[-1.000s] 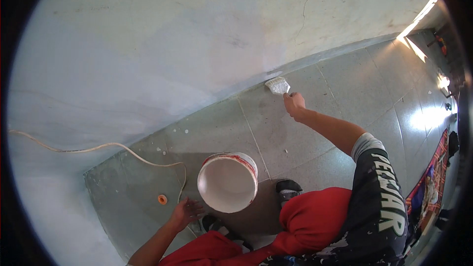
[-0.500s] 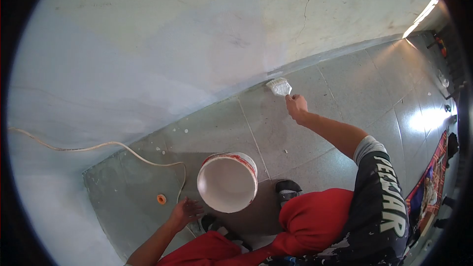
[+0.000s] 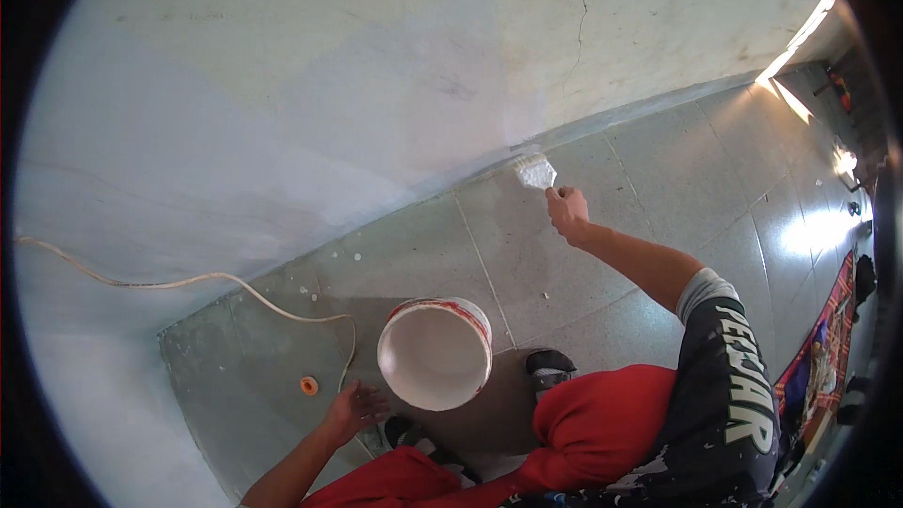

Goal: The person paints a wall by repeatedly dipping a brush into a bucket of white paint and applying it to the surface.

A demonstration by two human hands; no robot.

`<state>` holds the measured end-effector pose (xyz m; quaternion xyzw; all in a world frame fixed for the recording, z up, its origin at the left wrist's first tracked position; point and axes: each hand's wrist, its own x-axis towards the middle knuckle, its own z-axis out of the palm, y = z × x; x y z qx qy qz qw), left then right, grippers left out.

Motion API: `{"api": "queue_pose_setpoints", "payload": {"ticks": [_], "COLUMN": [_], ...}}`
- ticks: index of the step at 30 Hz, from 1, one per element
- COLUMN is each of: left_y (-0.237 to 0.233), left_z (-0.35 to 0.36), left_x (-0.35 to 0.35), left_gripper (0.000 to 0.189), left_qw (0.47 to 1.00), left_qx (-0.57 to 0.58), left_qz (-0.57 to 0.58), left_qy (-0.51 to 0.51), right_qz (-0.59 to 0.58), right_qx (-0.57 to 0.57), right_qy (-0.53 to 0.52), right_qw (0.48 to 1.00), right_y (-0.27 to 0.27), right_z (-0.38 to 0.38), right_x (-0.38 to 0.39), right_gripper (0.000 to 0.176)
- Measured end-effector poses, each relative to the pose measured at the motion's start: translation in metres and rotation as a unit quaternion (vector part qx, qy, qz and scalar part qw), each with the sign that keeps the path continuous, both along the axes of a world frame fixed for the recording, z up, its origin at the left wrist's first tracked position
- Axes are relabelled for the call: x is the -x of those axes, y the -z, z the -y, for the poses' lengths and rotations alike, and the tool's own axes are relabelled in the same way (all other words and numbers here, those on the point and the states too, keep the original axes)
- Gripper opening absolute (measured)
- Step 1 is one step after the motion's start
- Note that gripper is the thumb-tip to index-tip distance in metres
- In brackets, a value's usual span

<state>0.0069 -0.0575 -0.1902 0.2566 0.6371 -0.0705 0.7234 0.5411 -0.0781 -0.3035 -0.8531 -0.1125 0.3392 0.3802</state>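
My right hand (image 3: 568, 212) is closed round the handle of a wide, white-coated paintbrush (image 3: 535, 172). Its bristles are right at the foot of the wall (image 3: 376, 85), by the baseboard strip (image 3: 640, 113). Beside my left foot, my left hand (image 3: 356, 411) hangs with its fingers apart and nothing in it, just left of the bucket. That white bucket (image 3: 435, 357) has red smears on its rim and pale liquid inside, and it stands on the floor between my feet and the wall.
Grey tiles (image 3: 583, 273) cover the floor. A pale cable (image 3: 216, 276) runs from the left wall across the floor, close to an orange ring-shaped roll (image 3: 308, 385). Patterned cloth (image 3: 826, 348) lies at the far right. A crack (image 3: 581, 9) runs down the wall.
The paintbrush and my right hand have shifted very slightly right and down along the wall's foot. My left hand stays almost where it was.
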Motion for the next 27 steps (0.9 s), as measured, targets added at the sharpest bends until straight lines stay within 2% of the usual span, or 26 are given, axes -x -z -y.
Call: {"api": "queue_pose_setpoints", "payload": {"ticks": [3, 6, 8, 11, 18, 20, 24, 26, 27], "left_y": [0.003, 0.002, 0.002, 0.008, 0.004, 0.007, 0.005, 0.005, 0.006], "left_z": [0.000, 0.000, -0.001, -0.002, -0.003, -0.003, -0.003, -0.002, 0.000], "left_x": [0.003, 0.001, 0.004, 0.010, 0.005, 0.005, 0.007, 0.010, 0.010], "left_gripper": [0.065, 0.065, 0.065, 0.065, 0.065, 0.066, 0.071, 0.070, 0.070], "left_qw": [1.000, 1.000, 1.000, 1.000, 1.000, 1.000, 0.999, 0.999, 0.999], "left_qx": [0.008, 0.005, 0.004, 0.007, 0.011, 0.011, 0.006, 0.002, 0.001], "left_qz": [0.017, 0.018, 0.022, 0.020, 0.020, 0.019, 0.034, 0.037, 0.039], "left_qy": [-0.001, 0.005, 0.007, -0.001, 0.000, 0.000, 0.017, 0.018, 0.019], "right_qz": [-0.024, -0.021, 0.051, 0.016, 0.037, 0.033, 0.039, -0.001, 0.001], "right_qx": [0.027, 0.002, -0.050, -0.083, 0.023, -0.002, -0.038, -0.134, -0.134], "right_qy": [0.002, 0.004, 0.000, 0.019, -0.031, -0.028, -0.023, -0.011, -0.013], "right_qw": [0.999, 1.000, 0.997, 0.996, 0.999, 0.999, 0.998, 0.991, 0.991], "right_y": [-0.010, -0.014, -0.023, -0.023, -0.007, 0.002, -0.033, -0.046, -0.046], "right_z": [-0.008, -0.015, -0.013, -0.002, 0.003, -0.008, -0.010, 0.007, 0.011], "right_x": [0.000, -0.004, -0.003, -0.003, -0.010, -0.018, -0.017, -0.011, -0.011], "right_gripper": [0.042, 0.043, 0.043, 0.043, 0.041, 0.040, 0.038, 0.036, 0.036]}}
